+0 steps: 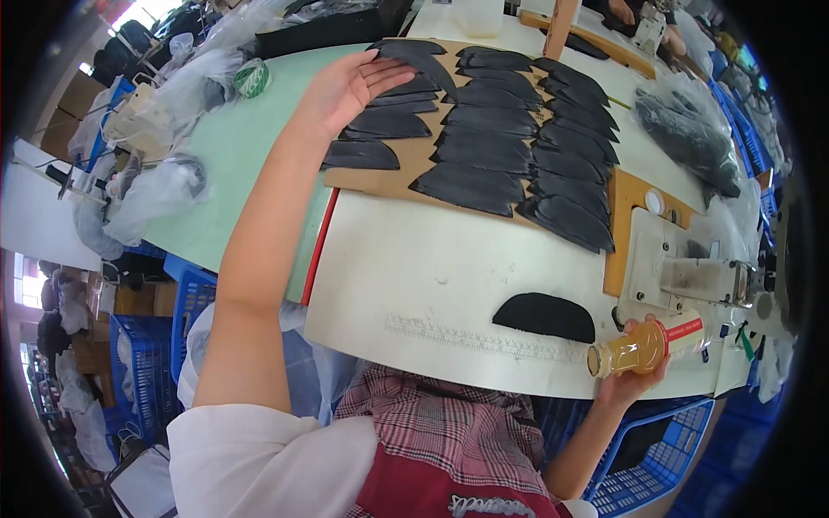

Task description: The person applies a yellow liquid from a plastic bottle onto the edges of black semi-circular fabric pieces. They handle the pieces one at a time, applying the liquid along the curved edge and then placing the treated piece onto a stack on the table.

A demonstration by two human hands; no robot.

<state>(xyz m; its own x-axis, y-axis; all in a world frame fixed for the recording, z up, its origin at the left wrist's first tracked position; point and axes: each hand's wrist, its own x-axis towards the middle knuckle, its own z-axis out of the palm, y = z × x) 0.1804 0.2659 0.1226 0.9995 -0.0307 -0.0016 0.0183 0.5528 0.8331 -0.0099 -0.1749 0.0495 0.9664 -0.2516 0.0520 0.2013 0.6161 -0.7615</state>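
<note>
My left hand [341, 93] reaches to the far left of a brown cardboard sheet [371, 180]. Its fingers are stretched along a curved black piece [421, 62], which lies between them and the thumb. Overlapping rows of similar black half-moon pieces [490, 121] cover the cardboard. At the near right, my right hand [637, 380] is closed around a bottle [643, 347] of amber liquid with a red and white label. The bottle is tilted on its side, its narrow end toward the left. A single black half-moon piece [546, 317] lies flat on the white table nearby.
A sewing machine [682, 272] stands at the right edge of the white table [414, 268]. Plastic-wrapped dark goods [691, 129] lie beyond it. On the green surface [233, 155] at left are a tape roll [252, 78] and plastic bags. Blue baskets [142, 371] stand below.
</note>
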